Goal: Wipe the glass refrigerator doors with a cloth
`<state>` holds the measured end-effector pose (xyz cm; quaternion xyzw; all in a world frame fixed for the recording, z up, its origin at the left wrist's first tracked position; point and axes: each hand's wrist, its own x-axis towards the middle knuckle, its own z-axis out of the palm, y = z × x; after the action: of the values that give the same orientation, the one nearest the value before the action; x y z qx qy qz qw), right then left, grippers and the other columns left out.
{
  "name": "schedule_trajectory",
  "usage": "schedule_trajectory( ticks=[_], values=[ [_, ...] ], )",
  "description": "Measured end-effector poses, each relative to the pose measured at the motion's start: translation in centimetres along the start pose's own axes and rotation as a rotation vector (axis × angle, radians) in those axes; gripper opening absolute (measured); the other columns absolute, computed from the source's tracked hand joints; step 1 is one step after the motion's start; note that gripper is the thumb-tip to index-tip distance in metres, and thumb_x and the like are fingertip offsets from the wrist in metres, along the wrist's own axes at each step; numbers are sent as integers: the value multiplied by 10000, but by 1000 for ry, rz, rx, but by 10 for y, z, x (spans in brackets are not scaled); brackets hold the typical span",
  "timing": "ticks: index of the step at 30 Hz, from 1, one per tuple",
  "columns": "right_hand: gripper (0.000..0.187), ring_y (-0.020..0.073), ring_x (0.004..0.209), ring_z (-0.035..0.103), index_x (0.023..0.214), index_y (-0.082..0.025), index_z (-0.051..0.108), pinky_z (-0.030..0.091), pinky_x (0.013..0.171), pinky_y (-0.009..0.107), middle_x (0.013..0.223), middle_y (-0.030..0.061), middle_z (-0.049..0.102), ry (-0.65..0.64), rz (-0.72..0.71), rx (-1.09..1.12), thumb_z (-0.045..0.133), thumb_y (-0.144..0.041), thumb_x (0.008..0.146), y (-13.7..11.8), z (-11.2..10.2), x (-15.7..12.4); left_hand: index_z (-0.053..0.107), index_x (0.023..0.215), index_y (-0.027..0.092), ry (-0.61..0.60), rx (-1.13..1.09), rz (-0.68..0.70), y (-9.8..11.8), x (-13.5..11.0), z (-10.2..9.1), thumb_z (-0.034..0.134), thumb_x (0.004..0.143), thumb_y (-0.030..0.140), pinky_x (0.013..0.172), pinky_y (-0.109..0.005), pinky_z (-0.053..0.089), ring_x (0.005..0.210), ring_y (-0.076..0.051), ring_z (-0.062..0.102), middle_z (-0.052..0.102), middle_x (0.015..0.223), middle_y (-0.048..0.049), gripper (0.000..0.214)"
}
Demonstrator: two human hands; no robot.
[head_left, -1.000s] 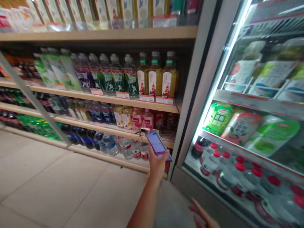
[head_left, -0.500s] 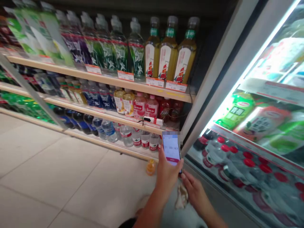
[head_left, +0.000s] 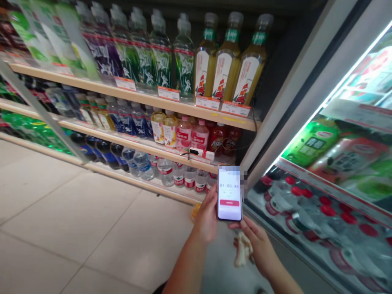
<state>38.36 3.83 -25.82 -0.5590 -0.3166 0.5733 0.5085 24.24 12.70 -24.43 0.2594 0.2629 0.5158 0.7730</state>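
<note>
My left hand [head_left: 206, 218] is closed around the left side of a smartphone [head_left: 229, 194], which is held upright with its lit screen facing me. Large digits and a red button show on the screen; its top is blurred out. At the phone's lower right corner, the fingertips of my right hand [head_left: 259, 241] touch or nearly touch its edge. A crumpled whitish cloth [head_left: 243, 250] with brown patches hangs from the curled fingers of that same hand. Partly behind my left hand, a small orange-yellow bottle [head_left: 196, 211] stands on the floor.
Drink bottles fill the wooden shelves [head_left: 137, 96] ahead. A white cylinder with a black end [head_left: 202, 154] lies on the middle shelf edge, with a thin cable nearby. To the right stands a lit cooler [head_left: 346, 185] with more bottles. Pale floor tiles [head_left: 101, 228] spread to the left.
The phone has shifted slightly right in view and its screen now faces me more fully. My left thumb has moved off the screen to its left edge. The orange-yellow bottle is now more covered.
</note>
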Motion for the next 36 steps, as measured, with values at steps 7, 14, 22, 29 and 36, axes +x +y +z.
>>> schedule_trajectory(
  ticks=[7, 14, 22, 29, 36],
  values=[
    [559, 105, 502, 613, 1067, -179, 723, 514, 485, 226, 919, 63, 745, -17, 3, 12, 754, -638, 750, -11, 5, -13, 447, 1451, 336, -89, -39, -103, 11, -12, 4, 799, 722, 364, 991, -382, 503, 1242, -283, 592, 637, 1347, -38, 810],
    [582, 115, 504, 619, 1039, -173, 728, 507, 479, 229, 918, 75, 746, -20, -17, -6, 757, -664, 726, -14, 10, -13, 509, 1405, 320, -59, -25, -46, 6, -9, 3, 758, 773, 488, 1014, -374, 483, 1277, -269, 565, 592, 1410, -43, 700],
    [553, 103, 542, 607, 1008, -172, 757, 506, 536, 223, 911, 73, 737, -63, -1, -61, 663, -679, 809, 18, -4, -4, 660, 1235, 214, 13, 543, -20, 16, 4, -26, 668, 772, 665, 694, -298, 504, 833, -217, 677, 747, 1027, -76, 647],
    [733, 243, 903, 703, 1316, -243, 655, 592, 767, 343, 1070, 104, 756, -28, -113, -208, 590, -759, 799, 24, -11, 3, 675, 1144, 182, 129, 869, 225, 54, 33, -38, 601, 796, 678, 587, -320, 501, 661, -214, 641, 731, 834, -68, 611],
    [798, 154, 552, 609, 1243, -261, 716, 556, 611, 283, 956, 96, 779, -46, 29, -343, 564, -848, 723, 76, -86, -3, 561, 1239, 219, 378, 1066, 660, 102, 137, -40, 512, 902, 575, 857, -396, 526, 964, -254, 658, 688, 1125, -88, 492]
  ],
)
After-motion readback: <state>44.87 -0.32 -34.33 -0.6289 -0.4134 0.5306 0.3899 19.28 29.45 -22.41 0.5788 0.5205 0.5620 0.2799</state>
